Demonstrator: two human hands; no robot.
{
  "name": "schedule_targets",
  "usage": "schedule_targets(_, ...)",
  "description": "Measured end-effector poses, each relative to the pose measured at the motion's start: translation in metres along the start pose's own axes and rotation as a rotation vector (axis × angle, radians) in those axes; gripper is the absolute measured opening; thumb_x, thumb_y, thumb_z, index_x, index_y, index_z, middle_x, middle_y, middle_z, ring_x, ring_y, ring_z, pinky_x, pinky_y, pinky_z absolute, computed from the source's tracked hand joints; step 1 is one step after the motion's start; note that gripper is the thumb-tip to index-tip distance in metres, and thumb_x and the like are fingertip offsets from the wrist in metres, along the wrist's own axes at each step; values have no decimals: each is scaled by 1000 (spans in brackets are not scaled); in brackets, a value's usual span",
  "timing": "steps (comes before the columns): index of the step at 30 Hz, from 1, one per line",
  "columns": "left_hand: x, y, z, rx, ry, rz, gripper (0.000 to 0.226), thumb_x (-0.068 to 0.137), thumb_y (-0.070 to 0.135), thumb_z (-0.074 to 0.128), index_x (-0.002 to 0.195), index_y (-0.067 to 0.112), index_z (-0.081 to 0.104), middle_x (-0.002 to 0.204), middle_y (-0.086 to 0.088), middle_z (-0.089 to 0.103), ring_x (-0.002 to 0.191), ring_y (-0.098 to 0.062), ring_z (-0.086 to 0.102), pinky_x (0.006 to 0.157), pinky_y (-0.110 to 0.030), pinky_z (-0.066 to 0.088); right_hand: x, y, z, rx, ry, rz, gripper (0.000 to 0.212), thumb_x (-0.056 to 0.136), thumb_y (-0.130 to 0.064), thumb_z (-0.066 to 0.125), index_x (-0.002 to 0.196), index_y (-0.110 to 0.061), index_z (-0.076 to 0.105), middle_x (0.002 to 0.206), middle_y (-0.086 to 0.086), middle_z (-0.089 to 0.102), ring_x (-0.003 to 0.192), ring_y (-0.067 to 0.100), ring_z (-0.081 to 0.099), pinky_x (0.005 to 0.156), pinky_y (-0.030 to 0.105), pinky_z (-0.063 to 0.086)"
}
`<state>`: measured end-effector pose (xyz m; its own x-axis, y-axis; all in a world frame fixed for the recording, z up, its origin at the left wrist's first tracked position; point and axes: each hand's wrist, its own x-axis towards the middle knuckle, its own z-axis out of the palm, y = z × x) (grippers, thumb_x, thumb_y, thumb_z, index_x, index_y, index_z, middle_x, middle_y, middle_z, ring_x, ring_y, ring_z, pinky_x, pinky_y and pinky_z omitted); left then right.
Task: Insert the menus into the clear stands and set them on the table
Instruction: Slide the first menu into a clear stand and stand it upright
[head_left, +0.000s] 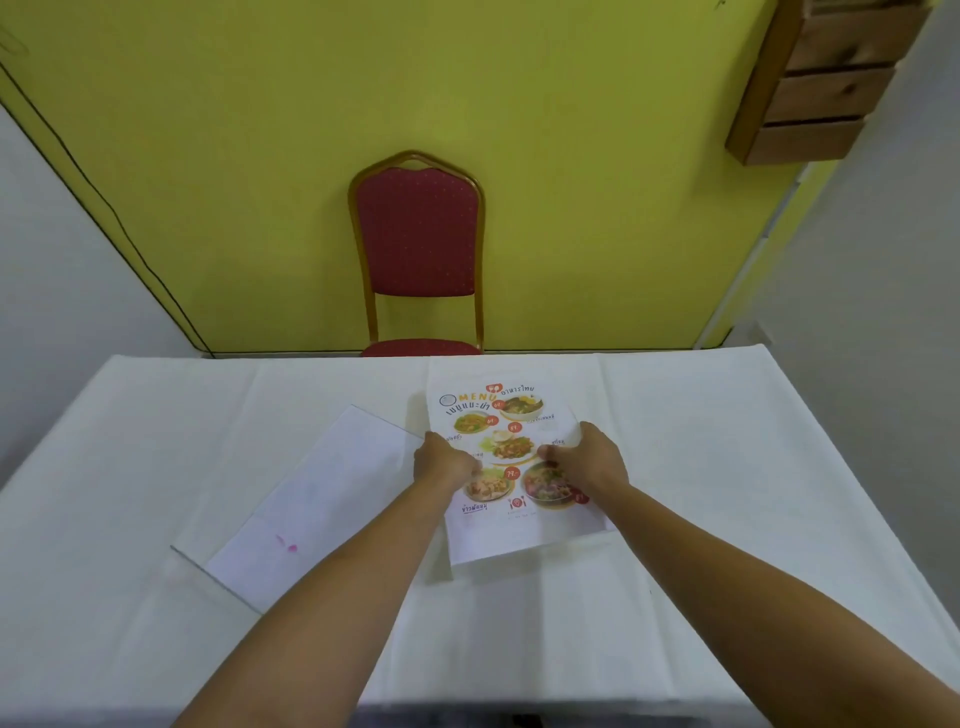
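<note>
A printed menu (506, 415) with food photos lies in the middle of the table, inside or on top of a clear stand whose edges I cannot make out. My left hand (444, 460) grips the menu's left edge. My right hand (592, 457) holds its right side, fingers curled on the sheet. To the left a second clear stand (311, 504) lies flat and tilted, with a plain white sheet in it and a small pink mark near its near end.
The table wears a white cloth (727, 467). A red padded chair (418, 244) with a gold frame stands behind the far edge, against a yellow-green wall. A wooden shelf unit (826, 78) hangs at the upper right.
</note>
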<state>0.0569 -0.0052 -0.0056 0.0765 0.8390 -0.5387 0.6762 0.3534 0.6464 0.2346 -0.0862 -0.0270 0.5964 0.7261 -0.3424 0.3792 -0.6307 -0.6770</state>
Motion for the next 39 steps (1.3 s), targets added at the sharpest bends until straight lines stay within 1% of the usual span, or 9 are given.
schedule_targets(3,-2,13,-5,-20,16,101,63,78,9,78,132,4,47,127,-13,63,114,-30,63,82,-33,52,-12,-2,-12,76,103,-12,40,77,-43,73,103,-21,52,91,-4,62,79,17,60,55,27,42)
schedule_targets(7,-7,31,-9,-24,59,313,89,80,14,78,152,8,26,132,-14,55,118,-30,60,86,-33,52,-28,-7,-26,224,266,-54,39,78,-38,73,106,-21,52,97,-5,62,87,18,59,63,30,41)
schedule_targets(9,-9,35,-8,-8,77,420,90,81,17,77,154,11,23,133,-13,51,118,-28,59,89,-34,53,-36,-9,-30,293,336,-72,41,77,-36,73,109,-24,51,98,-7,60,89,17,57,67,31,41)
schedule_targets(13,-13,34,-4,49,108,592,91,83,22,75,155,17,20,133,-12,45,116,-26,56,82,-30,49,-50,-9,-35,366,446,-73,57,76,-33,75,123,-23,46,106,-6,60,89,13,57,67,30,42)
schedule_targets(17,-13,32,2,49,104,721,87,82,20,75,151,21,22,128,-10,47,112,-24,56,76,-26,47,-61,-2,-34,393,531,-62,70,76,-33,77,132,-20,39,119,0,62,103,19,63,74,34,52)
schedule_targets(21,-12,20,5,46,75,786,89,82,24,74,150,30,17,125,-6,47,109,-21,56,75,-28,49,-72,7,-24,405,577,-52,68,78,-35,76,130,-21,35,119,1,62,103,20,66,77,45,58)
schedule_targets(26,-15,-3,6,123,107,880,91,89,29,68,157,19,9,131,-8,43,113,-25,57,78,-37,55,-88,19,-6,414,630,-60,64,81,-35,75,129,-25,33,111,-10,55,99,16,66,71,38,59)
schedule_targets(31,-21,-19,6,166,108,931,84,95,25,60,157,16,4,130,-9,41,113,-23,59,71,-35,60,-100,25,6,438,638,-59,62,84,-34,73,130,-29,31,114,-8,54,101,17,66,71,40,61)
schedule_targets(39,-16,-31,-3,230,88,996,79,98,23,54,157,13,2,132,-7,38,120,-16,54,72,-28,60,-114,25,27,444,683,-29,60,85,-38,71,127,-34,27,120,-3,57,99,17,66,70,43,60)
